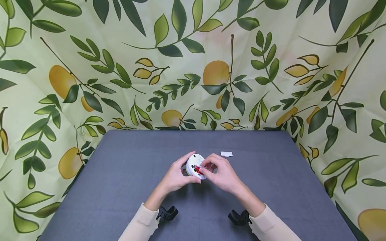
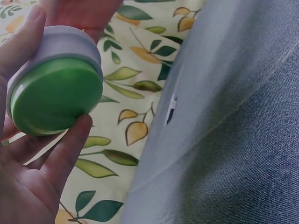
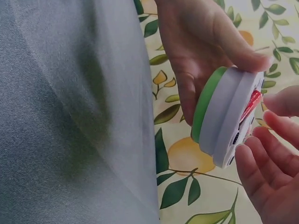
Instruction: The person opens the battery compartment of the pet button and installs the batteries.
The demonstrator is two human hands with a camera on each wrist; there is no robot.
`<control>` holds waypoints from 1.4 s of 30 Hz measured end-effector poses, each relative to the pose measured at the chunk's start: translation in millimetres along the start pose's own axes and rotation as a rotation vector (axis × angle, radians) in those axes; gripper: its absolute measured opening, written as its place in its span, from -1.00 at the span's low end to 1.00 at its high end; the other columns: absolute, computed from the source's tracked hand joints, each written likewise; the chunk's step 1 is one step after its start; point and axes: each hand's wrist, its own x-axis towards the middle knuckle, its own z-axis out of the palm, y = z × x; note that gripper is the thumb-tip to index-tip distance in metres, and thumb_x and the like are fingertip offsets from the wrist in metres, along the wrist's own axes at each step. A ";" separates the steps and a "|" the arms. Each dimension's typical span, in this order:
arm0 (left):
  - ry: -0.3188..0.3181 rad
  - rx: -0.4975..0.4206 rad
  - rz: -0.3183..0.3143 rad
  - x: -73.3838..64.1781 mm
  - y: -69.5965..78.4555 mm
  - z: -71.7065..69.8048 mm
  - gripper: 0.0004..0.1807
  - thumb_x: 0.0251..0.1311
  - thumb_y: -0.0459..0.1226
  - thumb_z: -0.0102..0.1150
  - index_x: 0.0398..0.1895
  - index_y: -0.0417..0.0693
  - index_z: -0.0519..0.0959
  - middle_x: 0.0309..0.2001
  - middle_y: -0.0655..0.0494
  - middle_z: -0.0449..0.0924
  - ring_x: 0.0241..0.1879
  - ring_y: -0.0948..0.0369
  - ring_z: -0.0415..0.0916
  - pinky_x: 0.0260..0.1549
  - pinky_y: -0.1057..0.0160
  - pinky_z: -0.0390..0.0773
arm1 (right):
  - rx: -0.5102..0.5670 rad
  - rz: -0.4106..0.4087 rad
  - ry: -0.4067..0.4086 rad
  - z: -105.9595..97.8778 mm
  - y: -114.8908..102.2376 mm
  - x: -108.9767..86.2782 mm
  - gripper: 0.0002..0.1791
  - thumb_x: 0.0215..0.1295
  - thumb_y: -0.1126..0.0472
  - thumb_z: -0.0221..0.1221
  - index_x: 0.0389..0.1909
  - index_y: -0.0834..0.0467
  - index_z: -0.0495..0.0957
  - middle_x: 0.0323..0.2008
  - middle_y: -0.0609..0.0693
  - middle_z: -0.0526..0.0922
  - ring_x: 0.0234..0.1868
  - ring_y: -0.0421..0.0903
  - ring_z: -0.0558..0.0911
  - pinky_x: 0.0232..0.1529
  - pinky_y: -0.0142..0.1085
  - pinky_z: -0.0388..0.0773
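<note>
A round white push-button device with a green dome [image 2: 56,98] is held up over the table, its flat white back [image 1: 197,158] facing up and toward the right hand. My left hand [image 1: 177,174] grips it around the rim, thumb on one side and fingers on the other. A red battery [image 3: 251,106] lies tilted in the slot in the back, one end sticking out. With thumb and fingertips, my right hand [image 1: 222,171] pinches at this battery; its other fingers curl beside the device's back. The fingertips partly hide the slot in the head view.
A small white battery cover [image 1: 226,154] lies on the grey table [image 1: 135,150], beyond the right hand. Black wrist mounts [image 1: 167,213] sit on both forearms. Behind the table hangs a leaf-and-fruit patterned cloth [image 1: 181,83].
</note>
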 end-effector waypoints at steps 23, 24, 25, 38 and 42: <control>-0.004 0.035 -0.023 -0.1 -1.9 0.7 0.05 -0.16 -0.33 0.68 0.49 -0.07 0.34 0.34 -0.02 0.45 0.14 0.10 0.49 -0.05 0.17 0.66 | 0.030 -0.057 -0.014 10.2 7.5 4.5 -0.83 0.18 0.38 0.37 -0.35 0.02 0.70 -0.37 -0.25 0.60 -0.37 -0.26 0.55 -0.34 -0.29 0.60; -0.004 0.035 -0.026 0.1 -1.8 0.9 0.05 -0.16 -0.35 0.68 0.50 -0.09 0.33 0.35 -0.04 0.44 0.15 0.10 0.49 -0.04 0.15 0.66 | 0.038 -0.056 -0.010 10.1 8.0 4.4 -0.84 0.19 0.38 0.37 -0.35 0.03 0.70 -0.37 -0.23 0.61 -0.36 -0.26 0.56 -0.33 -0.29 0.61; -0.004 0.038 -0.027 0.4 -1.5 1.2 0.06 -0.16 -0.37 0.67 0.50 -0.12 0.32 0.36 -0.07 0.43 0.15 0.08 0.49 -0.04 0.14 0.66 | 0.049 -0.054 -0.003 9.9 8.3 4.2 -0.84 0.20 0.38 0.37 -0.33 0.04 0.70 -0.36 -0.22 0.62 -0.35 -0.25 0.57 -0.32 -0.29 0.61; -0.022 0.051 -0.020 -2.5 37.2 -2.9 -0.01 -0.11 -0.40 0.63 0.45 -0.31 0.33 0.28 -0.19 0.48 0.11 0.05 0.53 -0.06 0.26 0.65 | 0.053 -0.109 -0.007 5.1 7.0 3.6 -0.84 0.20 0.38 0.38 -0.31 0.06 0.71 -0.35 -0.21 0.64 -0.34 -0.26 0.59 -0.29 -0.31 0.62; -0.017 0.041 -0.020 -3.4 39.5 -2.5 -0.01 -0.11 -0.41 0.63 0.45 -0.31 0.33 0.28 -0.20 0.48 0.10 0.05 0.53 -0.05 0.22 0.65 | 0.029 -0.158 -0.010 8.6 10.1 3.3 -0.81 0.16 0.43 0.38 -0.35 0.05 0.73 -0.35 -0.21 0.62 -0.36 -0.26 0.54 -0.36 -0.32 0.58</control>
